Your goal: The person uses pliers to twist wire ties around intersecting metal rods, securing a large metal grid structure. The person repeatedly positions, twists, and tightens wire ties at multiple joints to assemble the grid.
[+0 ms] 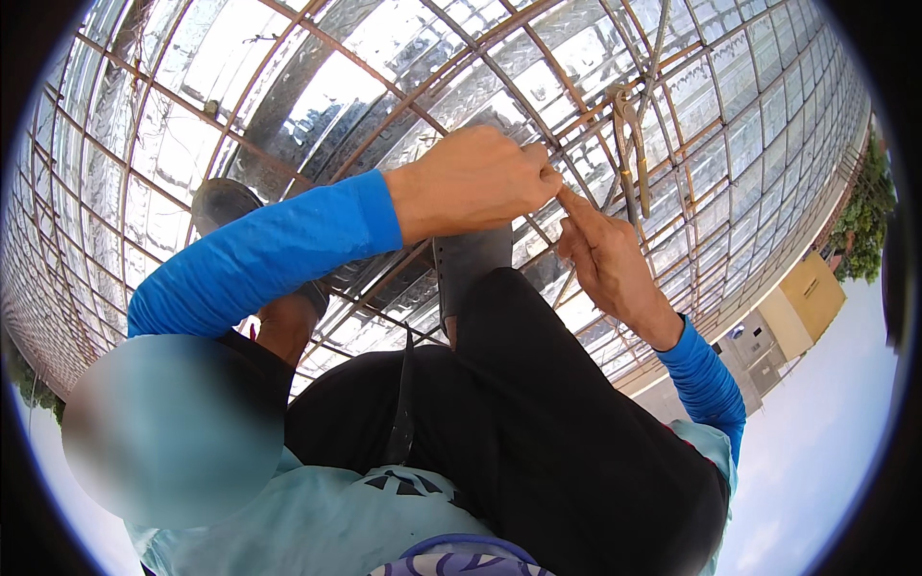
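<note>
Meeting over rusty mesh (477,44), 2 hands (480,180) (617,269) seemingly touch near metal pincers (624,144).

Bright blue sleeves (269,252) run down both arms, wrinkled and snug, ending at the wrists; the left hand (480,182) and right hand (615,267) are bare. I see a pale aqua shirt (327,518) with a dark print, loose black trousers (567,413), and dark shoes (473,269), one showing small holes along its side.
</note>
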Available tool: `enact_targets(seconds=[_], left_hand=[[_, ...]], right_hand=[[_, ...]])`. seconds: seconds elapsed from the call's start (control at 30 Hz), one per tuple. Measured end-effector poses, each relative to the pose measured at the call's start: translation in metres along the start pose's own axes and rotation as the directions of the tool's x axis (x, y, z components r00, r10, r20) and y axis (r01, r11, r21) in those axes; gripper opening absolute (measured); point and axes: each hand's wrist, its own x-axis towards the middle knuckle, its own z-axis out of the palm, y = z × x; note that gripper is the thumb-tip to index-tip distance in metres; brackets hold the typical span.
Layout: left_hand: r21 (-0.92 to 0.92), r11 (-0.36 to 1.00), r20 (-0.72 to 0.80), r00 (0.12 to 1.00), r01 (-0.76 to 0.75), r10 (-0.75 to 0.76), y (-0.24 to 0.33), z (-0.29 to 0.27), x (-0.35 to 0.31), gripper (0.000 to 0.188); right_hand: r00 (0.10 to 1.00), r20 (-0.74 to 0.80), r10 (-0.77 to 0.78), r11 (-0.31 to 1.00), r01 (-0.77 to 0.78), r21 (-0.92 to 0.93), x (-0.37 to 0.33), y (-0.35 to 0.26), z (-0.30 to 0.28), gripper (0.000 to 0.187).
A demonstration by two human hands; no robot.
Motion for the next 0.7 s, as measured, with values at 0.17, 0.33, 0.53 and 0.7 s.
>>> enact_targets(seconds=[0.17,0.33,0.53,0.7], left_hand=[[0.07,0.994,-0.029,0.997,0.08,-0.078,-0.008,0.008,0.001,0.018],[0.059,0.99,0.055,0.99,0.129,-0.132,-0.018,-0.019,-0.007,0.015],[0.088,0.969,0.051,0.97,0.233,-0.238,-0.012,-0.007,-0.013,0.012],[0.113,0.975,-0.048,0.981,0.192,-0.188,-0.022,-0.016,-0.028,0.01]], right_hand=[[0.987,0.024,0.157,0.958,-0.158,0.239,0.009,0.011,0.009,0.048],[0.97,0.082,0.229,0.921,-0.243,0.303,0.014,0.009,-0.003,0.05],[0.937,0.267,0.227,0.885,-0.313,0.345,0.019,0.0,-0.015,0.049],[0.931,0.271,0.244,0.823,-0.347,0.45,0.01,0.005,-0.01,0.05]])
